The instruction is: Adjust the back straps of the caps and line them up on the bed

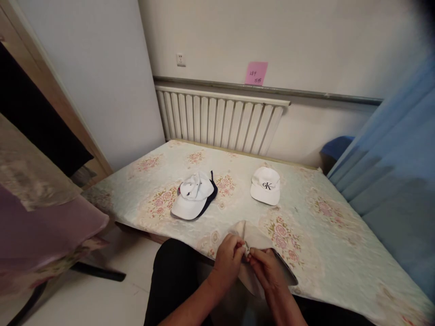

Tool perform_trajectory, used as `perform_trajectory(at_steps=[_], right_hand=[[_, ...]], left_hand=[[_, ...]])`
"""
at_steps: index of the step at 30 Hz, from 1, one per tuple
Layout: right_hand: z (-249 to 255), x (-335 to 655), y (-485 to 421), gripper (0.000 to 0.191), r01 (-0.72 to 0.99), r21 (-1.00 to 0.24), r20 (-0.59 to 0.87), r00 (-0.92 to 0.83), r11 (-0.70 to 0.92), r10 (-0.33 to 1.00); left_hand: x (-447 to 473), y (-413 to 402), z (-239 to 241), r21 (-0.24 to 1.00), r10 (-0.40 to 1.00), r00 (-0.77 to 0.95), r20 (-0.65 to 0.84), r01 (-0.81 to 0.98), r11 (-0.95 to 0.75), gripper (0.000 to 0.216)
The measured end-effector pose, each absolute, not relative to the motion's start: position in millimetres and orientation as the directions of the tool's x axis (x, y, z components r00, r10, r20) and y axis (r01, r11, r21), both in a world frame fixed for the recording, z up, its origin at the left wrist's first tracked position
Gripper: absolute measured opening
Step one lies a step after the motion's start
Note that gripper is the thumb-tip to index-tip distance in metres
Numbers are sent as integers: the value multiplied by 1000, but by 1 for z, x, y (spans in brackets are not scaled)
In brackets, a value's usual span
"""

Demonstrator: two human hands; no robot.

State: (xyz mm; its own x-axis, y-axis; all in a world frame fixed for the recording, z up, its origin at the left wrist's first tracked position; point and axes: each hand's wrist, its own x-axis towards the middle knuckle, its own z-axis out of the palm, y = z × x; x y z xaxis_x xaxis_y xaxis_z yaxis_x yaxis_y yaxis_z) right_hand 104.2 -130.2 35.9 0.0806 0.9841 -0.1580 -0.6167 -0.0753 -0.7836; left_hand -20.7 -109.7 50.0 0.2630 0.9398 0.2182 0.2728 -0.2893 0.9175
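Note:
A beige cap [252, 237] lies at the near edge of the bed [319, 235], partly over the edge. My left hand [228, 260] and my right hand [267, 268] meet at its back, both closed in a pinch on a small metal buckle of its strap. Farther back lies a white cap [192, 195] stacked on a dark navy cap [211, 195]. A second white cap with black letters [265, 185] sits to the right of them.
The bed has a pale floral cover. A white radiator [220, 118] runs along the back wall under a pink note [256, 73]. A blue curtain [394, 181] hangs at right. A pink-covered seat [44, 235] stands at left over the white floor.

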Motion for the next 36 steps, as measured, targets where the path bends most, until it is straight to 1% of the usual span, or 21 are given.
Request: perform_trajectory(at_steps=[5, 9, 11, 14, 18, 23, 25, 27, 32, 36], right_hand=[[39, 104, -131, 8, -613, -786, -165, 87, -78, 983], [36, 105, -130, 9, -617, -784, -156, 97, -63, 983], [35, 105, -129, 10, -622, -781, -154, 102, -58, 983], [36, 104, -130, 10, -627, -776, -162, 107, -60, 981], [41, 102, -133, 13, -666, -744, -210, 150, -58, 966], [44, 102, -134, 11, -637, -763, -198, 74, -106, 977], [44, 103, -134, 11, -632, -767, -196, 66, -111, 978], [43, 103, -134, 11, -633, -767, -197, 70, -109, 978], [42, 102, -134, 13, -619, -782, -168, 98, -73, 981], [42, 104, -134, 18, -540, -837, -152, 82, -84, 985]], left_hand=[[-22, -107, 51, 913, 929, 307, 207, 281, -297, 13], [-23, -110, 51, 935, 954, 241, 177, 261, -239, 9], [-24, -114, 51, 929, 960, 208, 189, 278, -243, 7], [-25, -122, 53, 882, 941, 225, 251, 348, -318, 5], [-26, -129, 52, 771, 905, 287, 315, 478, -420, 3], [-21, -130, 43, 610, 857, 336, 391, 603, -515, 6], [-20, -129, 41, 563, 844, 347, 410, 632, -533, 6], [-20, -128, 40, 543, 837, 352, 420, 641, -542, 7], [-22, -125, 40, 550, 828, 334, 451, 627, -552, 9], [-24, -123, 38, 554, 832, 345, 435, 626, -549, 12]])
